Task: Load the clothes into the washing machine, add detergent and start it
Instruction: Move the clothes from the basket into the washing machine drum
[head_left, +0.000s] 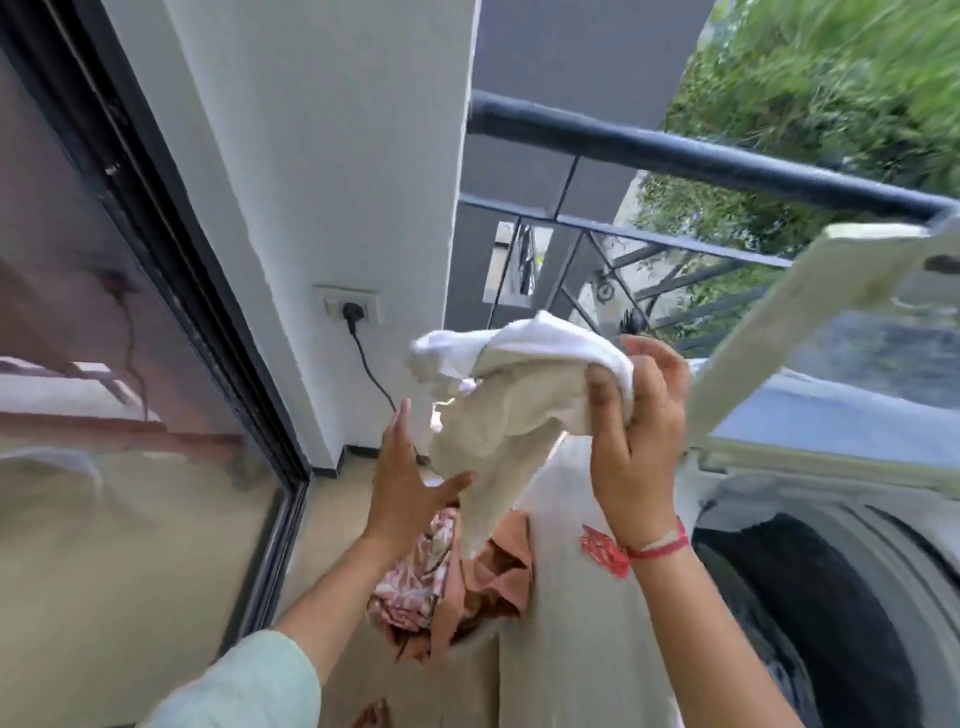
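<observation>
Two grips are raised at centre. The right grip (636, 441) curls tight round one pale cloth bundle (519, 410). The left grip (410, 488), fingers spread and holding nothing, sits at the bundle's 7 o'clock. One washing machine (810, 501), its lid (779, 332) raised, stands at 4 o'clock. One heap of pink clothes (431, 582) lies at 6.

One washing machine (571, 649), one raised lid (779, 332) on it, two hands at it, left hand (410, 483) and right hand (636, 441), one pale cloth (519, 395) above it, one heap of patterned clothes (447, 582) left of it, one wall socket (363, 306) beyond it.
</observation>
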